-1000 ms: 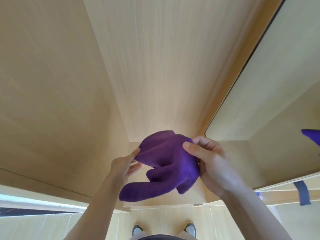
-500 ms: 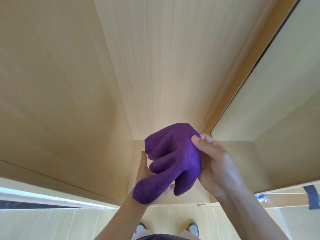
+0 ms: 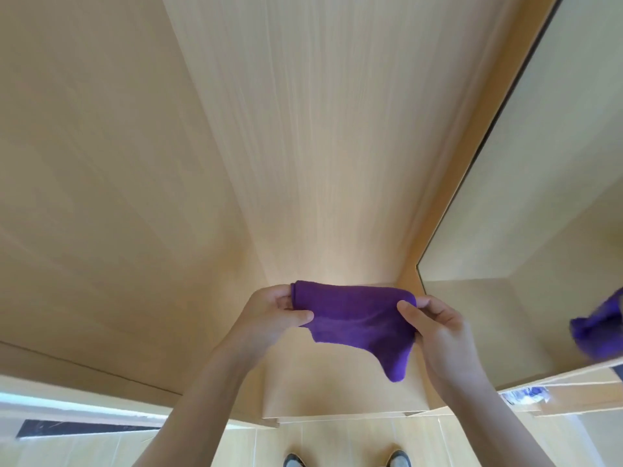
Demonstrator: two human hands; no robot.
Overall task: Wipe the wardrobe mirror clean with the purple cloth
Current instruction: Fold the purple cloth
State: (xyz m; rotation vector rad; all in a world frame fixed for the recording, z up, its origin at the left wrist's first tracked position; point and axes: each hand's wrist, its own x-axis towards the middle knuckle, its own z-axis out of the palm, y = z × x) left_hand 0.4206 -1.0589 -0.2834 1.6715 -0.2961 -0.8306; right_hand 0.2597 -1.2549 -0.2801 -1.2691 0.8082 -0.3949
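The wardrobe panels (image 3: 303, 129) filled most of the view, pale wood rising ahead and to the left. On the right stood the wardrobe mirror (image 3: 539, 214), its dark edge running up and away, a purple reflection low in the glass. The purple cloth (image 3: 357, 320) was held stretched in front of the body, its long axis running left to right, one corner hanging down near the right side; it was not touching the glass. The left hand (image 3: 269, 315) pinched the cloth's left end and the right hand (image 3: 435, 326) pinched its right end, fingers curled on the fabric. The mirror lay to the right, so the right hand was nearer, just beside its lower corner, with open glass above for sweeping. Wiping looked not yet begun.
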